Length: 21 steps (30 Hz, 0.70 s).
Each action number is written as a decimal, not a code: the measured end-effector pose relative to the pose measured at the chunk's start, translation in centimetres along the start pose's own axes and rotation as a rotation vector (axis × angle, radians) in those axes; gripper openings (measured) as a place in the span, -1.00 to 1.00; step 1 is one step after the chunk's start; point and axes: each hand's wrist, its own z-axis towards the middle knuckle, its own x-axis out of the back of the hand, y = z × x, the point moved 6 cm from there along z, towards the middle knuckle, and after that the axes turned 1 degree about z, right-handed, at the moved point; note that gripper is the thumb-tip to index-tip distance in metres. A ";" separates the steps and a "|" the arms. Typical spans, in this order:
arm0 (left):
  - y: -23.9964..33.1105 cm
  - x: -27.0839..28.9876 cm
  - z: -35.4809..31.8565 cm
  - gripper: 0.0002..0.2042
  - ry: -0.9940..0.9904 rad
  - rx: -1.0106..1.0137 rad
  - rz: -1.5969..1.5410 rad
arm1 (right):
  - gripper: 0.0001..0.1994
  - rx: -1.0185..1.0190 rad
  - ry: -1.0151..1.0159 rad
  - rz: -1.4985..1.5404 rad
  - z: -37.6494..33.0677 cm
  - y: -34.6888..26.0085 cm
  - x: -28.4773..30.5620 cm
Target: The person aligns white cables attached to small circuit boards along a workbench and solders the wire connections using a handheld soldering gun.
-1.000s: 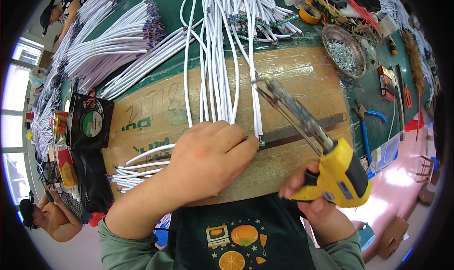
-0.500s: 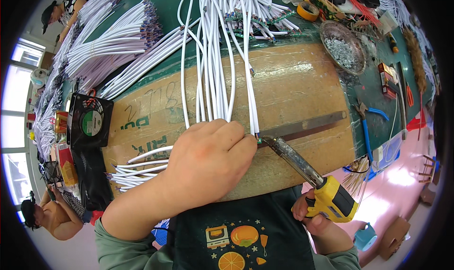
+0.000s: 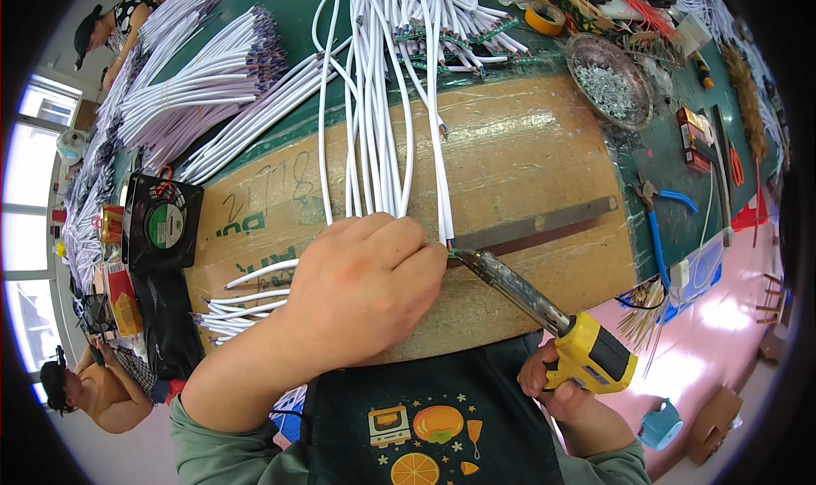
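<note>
Left hand [image 3: 361, 285] pinning white cables [image 3: 382, 128] to cardboard sheet [image 3: 510, 162], right hand [image 3: 565, 391] gripping yellow soldering iron [image 3: 544, 315]; metal bar [image 3: 535, 228], black fan [image 3: 163, 221] lying alongside.

Under my left hand [image 3: 361, 285], smooth white plastic cables [image 3: 374, 128] on matt cardboard [image 3: 518, 153]; my right hand [image 3: 552, 383] grips glossy yellow plastic, dull scorched metal soldering iron [image 3: 544, 311].
</note>
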 end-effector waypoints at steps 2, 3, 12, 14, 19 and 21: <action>-0.1 0.0 -0.1 -0.82 -0.005 -0.001 0.007 | -0.47 -0.004 -0.003 0.009 0.1 0.1 0.1; 0.0 0.0 0.0 -0.82 -0.005 -0.001 0.007 | -0.47 -0.004 -0.003 0.009 0.1 0.1 0.0; -0.1 0.1 0.1 -0.83 -0.024 -0.002 0.008 | -0.49 -0.021 -0.008 0.052 0.2 0.2 -0.2; -0.1 0.1 0.1 -0.83 -0.024 0.000 0.005 | -0.51 -0.039 -0.010 0.051 0.2 0.2 -0.2; -0.1 0.0 0.0 -0.83 -0.017 -0.004 0.001 | -0.55 -0.035 0.004 0.050 0.2 0.3 -0.2; -0.1 0.0 0.0 -0.82 -0.015 -0.005 -0.003 | -0.55 -0.024 0.017 0.043 0.2 0.2 -0.2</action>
